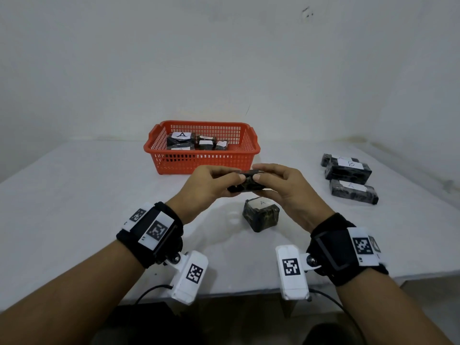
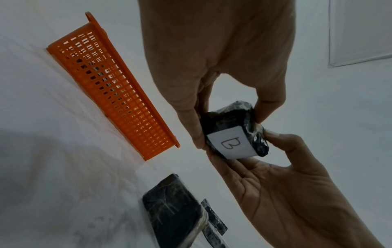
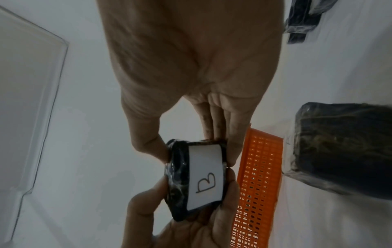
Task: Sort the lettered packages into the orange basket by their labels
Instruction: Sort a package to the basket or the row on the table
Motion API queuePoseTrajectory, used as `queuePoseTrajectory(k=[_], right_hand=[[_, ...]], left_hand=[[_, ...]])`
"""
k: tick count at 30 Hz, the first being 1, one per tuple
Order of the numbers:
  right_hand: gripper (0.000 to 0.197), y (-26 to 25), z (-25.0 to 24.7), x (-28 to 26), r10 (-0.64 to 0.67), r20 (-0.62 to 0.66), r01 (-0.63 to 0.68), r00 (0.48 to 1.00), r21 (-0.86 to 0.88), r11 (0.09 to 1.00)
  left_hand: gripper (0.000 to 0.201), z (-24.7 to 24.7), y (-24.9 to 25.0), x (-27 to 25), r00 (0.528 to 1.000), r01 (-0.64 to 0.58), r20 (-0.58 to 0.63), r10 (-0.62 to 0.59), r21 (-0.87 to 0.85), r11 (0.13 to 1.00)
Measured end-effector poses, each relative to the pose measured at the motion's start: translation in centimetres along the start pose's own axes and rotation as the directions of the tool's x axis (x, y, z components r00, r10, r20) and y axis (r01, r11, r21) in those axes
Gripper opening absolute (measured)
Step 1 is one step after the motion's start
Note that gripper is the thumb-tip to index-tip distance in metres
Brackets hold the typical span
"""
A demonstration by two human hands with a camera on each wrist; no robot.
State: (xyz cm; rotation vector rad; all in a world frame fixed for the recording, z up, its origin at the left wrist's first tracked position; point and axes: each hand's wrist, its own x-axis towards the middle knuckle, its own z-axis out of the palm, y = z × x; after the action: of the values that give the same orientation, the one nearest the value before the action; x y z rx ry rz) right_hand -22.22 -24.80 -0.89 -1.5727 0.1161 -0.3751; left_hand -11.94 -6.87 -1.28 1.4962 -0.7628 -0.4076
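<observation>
While both hands hover above the table (image 1: 74,195), the left hand (image 1: 206,188) and right hand (image 1: 286,188) pinch opposite ends of one small dark package (image 1: 245,183), lifted clear of the surface just in front of the orange basket (image 1: 201,163). Its long axis runs side to side between the two hands, and the basket lies straight ahead of it, so neither hand looks clearly nearer; either could carry it forward. From the wrist views the package is black and wrapped in shiny clear film, with a white label (image 2: 230,144) marked B turned down, away from the head camera. Thumb and fingers on each side curl round its ends. Inside the basket lie several wrapped packages, one showing an A; the other labels there are too small to read. Another A-labelled package (image 1: 260,215) sits on the table beneath the hands, and more wait well off to the right (image 1: 348,170).
</observation>
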Motion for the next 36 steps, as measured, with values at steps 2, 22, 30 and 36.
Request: queuePoseTrajectory(k=[2, 22, 30, 36], right_hand=[[0.032, -0.2, -0.1, -0.1, 0.014, 0.039, -0.014, 0.999, 0.004, 1.0], [0.02, -0.1, 0.3, -0.4, 0.085, 0.014, -0.085, 0.996, 0.057, 0.995], [0.028, 0.0, 0.8, -0.7, 0.07, 0.011, -0.071, 0.997, 0.032, 0.997], [0.022, 0.4, 1.0, -0.6, 0.039, -0.068, -0.041, 0.997, -0.027, 0.999]], left_hand=[[0.026, -0.1, 0.1, 0.0, 1.0, -0.008, -0.013, 0.009, 0.026, 1.0], [0.054, -0.6, 0.2, -0.5, 0.995, -0.08, 0.07, 0.073, 0.105, 0.991], [0.019, 0.0, -0.6, -0.4, 0.988, -0.096, -0.107, 0.107, 0.108, 0.99], [0.023, 0.1, -0.7, -0.6, 0.994, -0.079, -0.073, 0.083, 0.06, 0.995]])
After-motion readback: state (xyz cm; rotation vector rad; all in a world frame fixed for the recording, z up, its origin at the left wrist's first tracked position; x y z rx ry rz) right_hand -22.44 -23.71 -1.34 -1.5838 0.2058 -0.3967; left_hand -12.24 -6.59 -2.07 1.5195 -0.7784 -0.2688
